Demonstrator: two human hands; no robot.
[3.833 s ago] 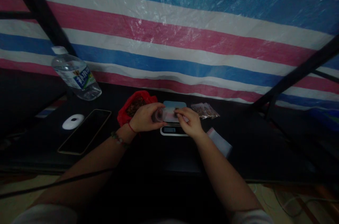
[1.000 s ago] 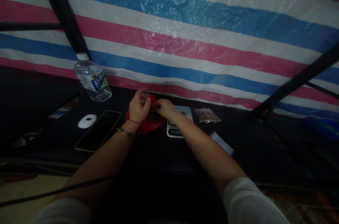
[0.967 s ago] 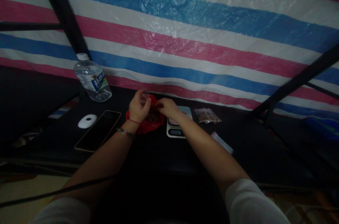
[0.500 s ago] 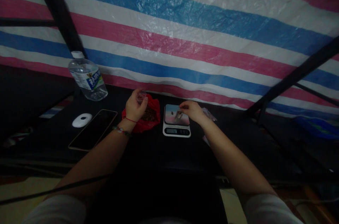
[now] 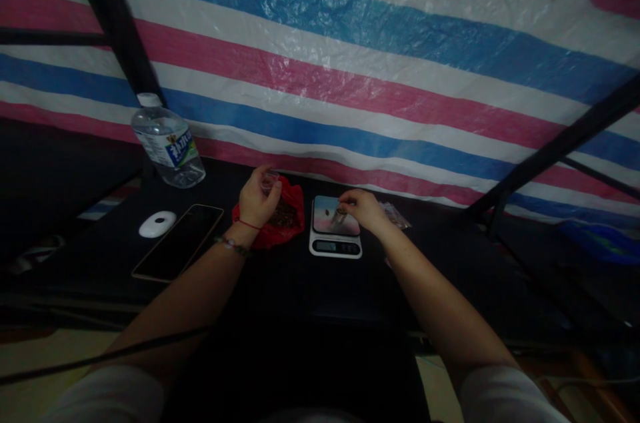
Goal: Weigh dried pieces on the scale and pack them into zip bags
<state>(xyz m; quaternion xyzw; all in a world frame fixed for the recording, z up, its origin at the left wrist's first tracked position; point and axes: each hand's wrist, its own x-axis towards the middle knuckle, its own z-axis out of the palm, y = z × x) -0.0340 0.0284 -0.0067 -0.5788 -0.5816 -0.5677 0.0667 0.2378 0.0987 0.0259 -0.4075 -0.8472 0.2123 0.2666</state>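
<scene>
My left hand (image 5: 257, 197) is raised over a red bag (image 5: 287, 219) of brown bits and grips a small clear pouch (image 5: 270, 181) between its fingers. My right hand (image 5: 363, 208) rests over the far right of a small white scale (image 5: 334, 233) and pinches a little clump of brown bits (image 5: 340, 215) on its shiny platform. One loose brown piece (image 5: 327, 212) lies on the platform to the left of that clump. The scale's display faces me at its front edge.
A water bottle (image 5: 166, 143) leans at the back left. A white oval device (image 5: 157, 223) and a dark phone (image 5: 179, 241) lie left of the red bag. A filled clear pouch (image 5: 397, 215) sits behind my right wrist. A striped tarp hangs behind the black table (image 5: 310, 283).
My right hand left the red bag and moved right onto the scale platform, where brown bits now lie. My left hand stayed over the bag with the pouch.
</scene>
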